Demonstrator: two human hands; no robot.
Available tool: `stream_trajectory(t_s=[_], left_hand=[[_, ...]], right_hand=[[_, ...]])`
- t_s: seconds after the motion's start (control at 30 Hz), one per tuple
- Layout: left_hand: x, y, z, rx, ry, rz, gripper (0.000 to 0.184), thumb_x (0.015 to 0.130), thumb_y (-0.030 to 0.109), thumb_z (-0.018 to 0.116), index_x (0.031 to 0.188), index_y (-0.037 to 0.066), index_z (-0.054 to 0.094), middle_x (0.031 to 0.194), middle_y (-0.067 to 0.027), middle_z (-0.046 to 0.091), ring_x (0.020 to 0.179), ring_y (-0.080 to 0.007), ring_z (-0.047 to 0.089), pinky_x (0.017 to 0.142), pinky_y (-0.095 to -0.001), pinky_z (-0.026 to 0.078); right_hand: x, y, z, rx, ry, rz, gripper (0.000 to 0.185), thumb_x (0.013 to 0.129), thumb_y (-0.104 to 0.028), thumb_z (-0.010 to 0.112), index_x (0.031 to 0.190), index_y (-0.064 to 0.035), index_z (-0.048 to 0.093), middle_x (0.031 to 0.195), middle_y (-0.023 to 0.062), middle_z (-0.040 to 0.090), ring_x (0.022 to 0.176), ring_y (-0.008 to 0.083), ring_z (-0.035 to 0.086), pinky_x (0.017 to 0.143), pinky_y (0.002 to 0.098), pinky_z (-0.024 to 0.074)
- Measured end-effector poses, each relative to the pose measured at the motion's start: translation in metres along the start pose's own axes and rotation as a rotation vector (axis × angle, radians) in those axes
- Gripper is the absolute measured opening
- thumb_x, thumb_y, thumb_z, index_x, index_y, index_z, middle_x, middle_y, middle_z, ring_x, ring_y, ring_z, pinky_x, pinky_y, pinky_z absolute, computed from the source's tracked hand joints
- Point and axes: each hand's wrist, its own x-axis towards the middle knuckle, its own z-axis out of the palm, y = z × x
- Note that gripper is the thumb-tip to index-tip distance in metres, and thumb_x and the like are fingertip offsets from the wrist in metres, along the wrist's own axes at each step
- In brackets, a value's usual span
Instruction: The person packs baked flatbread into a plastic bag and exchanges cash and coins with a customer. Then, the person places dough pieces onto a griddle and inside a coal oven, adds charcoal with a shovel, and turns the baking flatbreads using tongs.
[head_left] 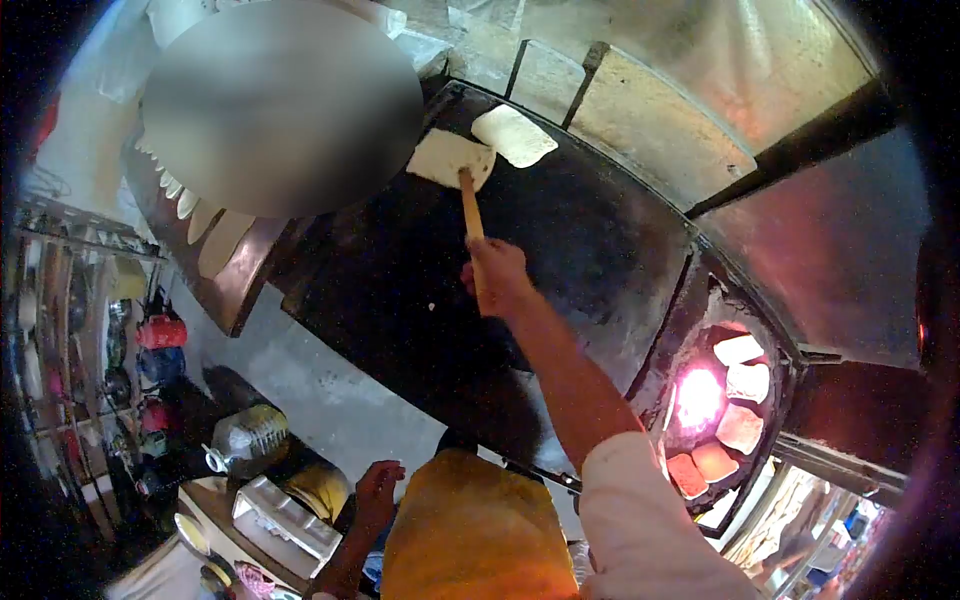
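My right hand (497,275) is closed around a wooden stick (472,205) and reaches out over a black griddle (560,250). The stick's far end rests on a pale flatbread (440,157); whether it widens into a blade there is not clear. A second flatbread (520,135) lies right beside the first, toward the griddle's back edge. Down by my side hangs my left hand (379,490), dim, with its fingers loosely bent and nothing visible in it. It is nearest to my yellow apron (475,530).
Right of the griddle, a glowing fire pit (697,400) has several breads standing around its rim. Raw dough pieces (225,243) lie on a board (250,285) at left, partly behind a large blurred oval. A plastic jug (250,440) stands lower left. Metal panels (660,110) border the back.
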Motion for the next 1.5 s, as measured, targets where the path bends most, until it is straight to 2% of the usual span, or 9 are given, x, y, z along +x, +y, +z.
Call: stream_trajectory(t_s=[0.47,0.53,0.6,0.73,1.03,1.3,1.37,1.43,1.5], left_hand=[[0.124,0.175,0.177,0.192,-0.113,0.41,0.025,0.095,0.014,0.054,0.117,0.002,0.056,0.109,-0.0073,0.063,0.098,-0.0152,0.059,0.091,-0.03,0.046],[0.113,0.21,0.218,0.038,-0.479,0.123,0.03,0.092,0.014,0.056,0.12,0.003,0.055,0.111,-0.0039,0.062,0.099,-0.0142,0.058,0.09,-0.0307,0.046],[0.097,0.234,0.259,0.113,-0.614,0.164,0.034,0.092,0.018,0.056,0.123,0.002,0.052,0.112,-0.006,0.061,0.101,-0.0163,0.057,0.091,-0.0325,0.045],[0.086,0.25,0.359,0.266,-0.811,0.241,0.037,0.091,0.017,0.057,0.124,0.0,0.05,0.111,-0.0087,0.061,0.101,-0.018,0.058,0.09,-0.0338,0.046],[0.138,0.181,0.58,0.997,-0.591,1.003,0.046,0.083,0.015,0.061,0.127,0.008,0.049,0.109,-0.0188,0.064,0.102,-0.0333,0.062,0.086,-0.0429,0.049],[0.073,0.232,0.557,1.597,-0.556,1.521,0.045,0.084,0.016,0.059,0.128,0.009,0.051,0.125,-0.0123,0.053,0.112,-0.031,0.055,0.085,-0.0463,0.049],[0.073,0.228,0.522,1.413,-0.596,1.193,0.035,0.086,0.023,0.06,0.119,0.013,0.057,0.115,-0.0106,0.058,0.106,-0.0316,0.058,0.084,-0.0486,0.049],[0.071,0.233,0.467,0.995,-0.725,0.995,0.026,0.09,0.023,0.059,0.112,0.009,0.059,0.099,-0.0136,0.066,0.087,-0.0326,0.065,0.074,-0.0452,0.051],[0.077,0.227,0.403,0.716,-0.707,1.058,0.017,0.09,0.021,0.06,0.097,0.005,0.061,0.081,-0.0175,0.064,0.077,-0.0358,0.064,0.066,-0.0421,0.05]], right_hand=[[-0.266,0.123,-0.184,0.014,0.002,0.042,0.045,0.089,-0.016,0.064,0.13,-0.0026,0.053,0.084,0.0022,0.06,0.067,0.0094,0.057,0.058,0.0251,0.0489],[-0.296,0.112,-0.213,0.049,-0.017,-0.001,0.045,0.089,-0.017,0.064,0.13,-0.003,0.052,0.086,0.0019,0.06,0.068,0.0091,0.057,0.058,0.0248,0.0486],[-0.318,0.112,-0.242,0.219,-0.045,-0.04,0.049,0.091,-0.016,0.063,0.134,0.0021,0.048,0.107,0.0073,0.065,0.096,0.014,0.059,0.083,0.0293,0.0486],[-0.339,0.144,-0.307,0.385,0.154,-0.033,0.057,0.09,-0.025,0.066,0.135,0.0023,0.044,0.118,0.0081,0.061,0.102,0.0152,0.057,0.084,0.0287,0.0476],[-0.492,0.241,-0.355,0.663,0.552,-0.061,0.051,0.086,-0.021,0.069,0.127,0.003,0.049,0.098,0.0053,0.061,0.083,0.0139,0.059,0.072,0.0282,0.0491],[-0.497,0.28,-0.339,0.611,0.521,0.005,0.054,0.087,-0.019,0.069,0.132,0.001,0.047,0.109,0.0082,0.063,0.098,0.015,0.059,0.079,0.0298,0.0506],[-0.482,0.24,-0.339,0.571,0.337,0.036,0.053,0.089,-0.012,0.066,0.135,-0.0001,0.044,0.12,0.0103,0.059,0.107,0.0163,0.056,0.086,0.0315,0.0496],[-0.454,0.205,-0.328,0.588,0.352,-0.085,0.048,0.088,-0.013,0.065,0.132,-0.0029,0.048,0.094,0.0063,0.064,0.079,0.0137,0.061,0.071,0.0281,0.05],[-0.412,0.187,-0.325,0.378,0.265,-0.211,0.046,0.088,-0.01,0.063,0.132,-0.0028,0.048,0.092,0.0043,0.063,0.078,0.0115,0.059,0.07,0.0265,0.0493]])
